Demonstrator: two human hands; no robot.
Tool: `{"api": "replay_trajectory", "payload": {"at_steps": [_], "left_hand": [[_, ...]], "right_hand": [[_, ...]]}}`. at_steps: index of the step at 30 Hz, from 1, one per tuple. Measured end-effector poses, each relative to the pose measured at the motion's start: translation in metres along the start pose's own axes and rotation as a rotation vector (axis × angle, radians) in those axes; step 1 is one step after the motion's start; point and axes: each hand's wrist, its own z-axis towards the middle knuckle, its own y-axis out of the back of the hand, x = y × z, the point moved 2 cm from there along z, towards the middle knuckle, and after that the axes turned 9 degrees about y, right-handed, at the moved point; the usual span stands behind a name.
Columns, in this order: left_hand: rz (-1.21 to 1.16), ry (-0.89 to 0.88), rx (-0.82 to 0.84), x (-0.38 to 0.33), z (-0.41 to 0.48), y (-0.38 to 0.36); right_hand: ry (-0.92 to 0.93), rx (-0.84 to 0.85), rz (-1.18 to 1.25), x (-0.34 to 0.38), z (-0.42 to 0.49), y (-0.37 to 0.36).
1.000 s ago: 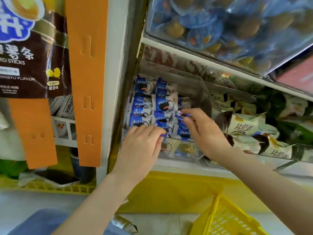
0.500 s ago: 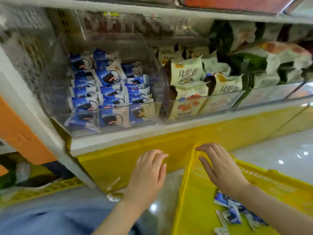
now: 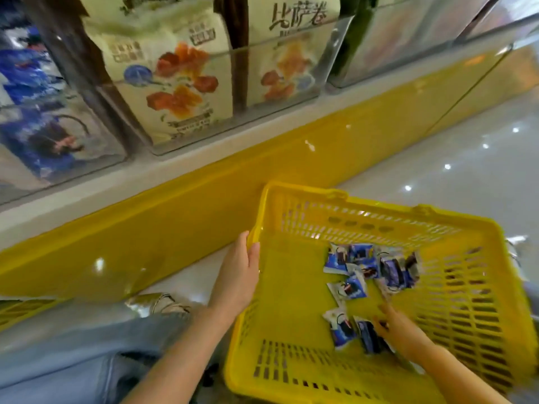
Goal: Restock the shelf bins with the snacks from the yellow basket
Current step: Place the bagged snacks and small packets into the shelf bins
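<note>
At basket [image 3: 379, 204] rim, left hand [image 3: 240, 275], right hand [image 3: 399, 328] among packets [image 3: 350, 288]

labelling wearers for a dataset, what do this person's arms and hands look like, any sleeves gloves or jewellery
Both forearms are bare as far as the frame shows: no sleeves and no gloves. Neither the left hand nor the right hand shows a ring, watch or bracelet, though the right one is slightly blurred. The only clothing in view is light blue jeans at lower left.
</note>
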Motion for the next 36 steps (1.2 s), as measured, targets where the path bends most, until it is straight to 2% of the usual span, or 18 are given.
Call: {"api": "replay_trajectory", "payload": {"at_steps": [4,9,13,18,21,23,24,25,27,29,31,34,36], "left_hand": [[-0.082,-0.033,-0.084,0.0,0.002,-0.008],[-0.087,-0.032,-0.099,0.007,0.004,-0.009],[-0.085,-0.09,-0.148,0.002,0.002,-0.009],[-0.043,-0.1,-0.166,0.003,0.001,-0.009],[0.063,-0.069,-0.222,-0.002,-0.003,-0.008],[0.242,-0.177,-0.362,-0.012,-0.014,-0.006],[0.294,-0.256,-0.38,-0.019,-0.021,-0.008],[0.305,-0.319,-0.334,-0.025,-0.027,-0.011],[0.227,-0.344,-0.102,-0.033,-0.039,-0.025],[0.114,-0.228,0.16,-0.035,-0.048,-0.042],[0.069,-0.13,0.342,-0.036,-0.054,-0.056],[-0.065,-0.058,0.512,-0.034,-0.06,-0.067],[-0.09,-0.03,0.516,-0.031,-0.059,-0.067]], "right_hand": [[-0.015,0.05,-0.034,-0.018,0.009,-0.014],[-0.09,0.064,0.118,-0.036,0.013,-0.018],[-0.081,0.019,0.139,-0.041,0.017,-0.023],[-0.023,-0.136,0.269,-0.016,0.018,-0.009],[0.076,-0.222,0.358,0.014,0.01,0.011],[0.16,-0.249,0.399,0.038,0.0,0.025],[0.193,-0.255,0.421,0.05,-0.008,0.033],[0.23,-0.27,0.449,0.061,-0.016,0.04],[0.317,-0.296,0.509,0.084,-0.034,0.054],[0.408,-0.315,0.568,0.103,-0.05,0.065],[0.531,-0.308,0.627,0.118,-0.061,0.071],[0.574,-0.238,0.789,0.128,-0.069,0.074],[0.582,-0.18,0.868,0.125,-0.068,0.072]]}}
